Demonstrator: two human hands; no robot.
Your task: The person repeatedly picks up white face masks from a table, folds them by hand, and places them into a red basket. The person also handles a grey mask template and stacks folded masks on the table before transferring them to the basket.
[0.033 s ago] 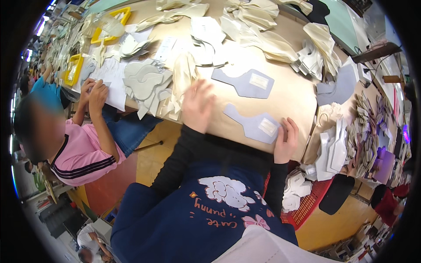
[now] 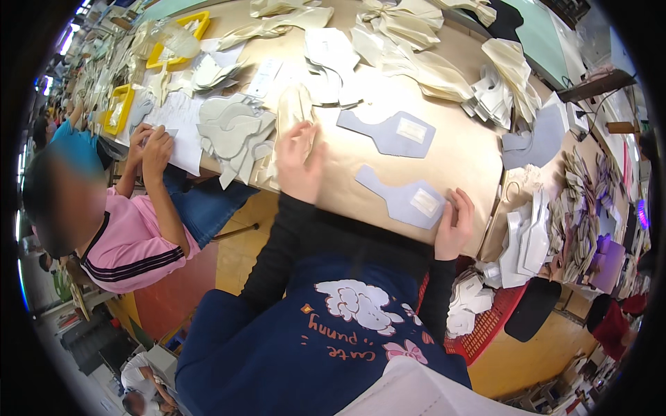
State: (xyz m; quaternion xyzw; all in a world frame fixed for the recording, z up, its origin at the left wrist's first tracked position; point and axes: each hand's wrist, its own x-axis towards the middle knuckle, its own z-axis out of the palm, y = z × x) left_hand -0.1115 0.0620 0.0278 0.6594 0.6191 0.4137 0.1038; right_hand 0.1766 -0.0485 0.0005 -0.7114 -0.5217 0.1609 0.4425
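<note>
Two grey-blue flat cut pieces lie on the brown paper-covered table in front of me. The upper piece (image 2: 388, 136) and the lower piece (image 2: 392, 196) each have a narrow tail to the left and a small whitish rectangle on the wide end. My left hand (image 2: 300, 163) is slightly blurred, its fingers apart and empty, beside a bundle of cream cloth-like pieces (image 2: 293, 104). At the right end of the lower piece, my right hand (image 2: 456, 225) rests with loosely bent, parted fingers. Its fingertips are by that piece's edge; I cannot tell whether they touch it.
Grey cut pieces (image 2: 236, 128) are piled at the left, near a co-worker in pink (image 2: 139, 243) handling a small piece. Yellow trays (image 2: 119, 109) stand farther left. Scissors (image 2: 512, 188) and white stacked pieces (image 2: 528, 232) lie at the right, above a red basket (image 2: 496, 315).
My left hand has shifted a little left, toward the cream bundle. My right hand and the two grey-blue pieces keep their places relative to each other.
</note>
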